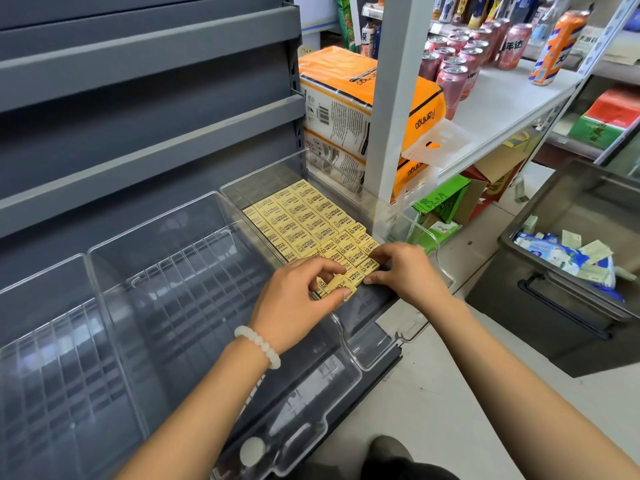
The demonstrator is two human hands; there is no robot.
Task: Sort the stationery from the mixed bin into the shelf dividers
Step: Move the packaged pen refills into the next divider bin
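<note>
Yellow erasers (304, 220) lie flat in rows, filling rightmost clear divider tray (429, 237) on grey shelf (138, 140); exact count cannot tell, dozens. Long axes mostly run across tray, print up. Left hand (294, 296) pinches few erasers (337, 285) at tray's front edge, thumb and fingers curled round them, these tilted. Right hand (405, 268) fingertips curled, pressing front-row erasers. Three clear trays visible; two to left hold nothing. Dark mixed bin (554, 306) on floor, right, with assorted packets.

A small shop. Drink cans (457, 60) line a white shelf (502, 102) upper right; boxed goods (349, 95) stack beside grey racking (145, 109)
</note>
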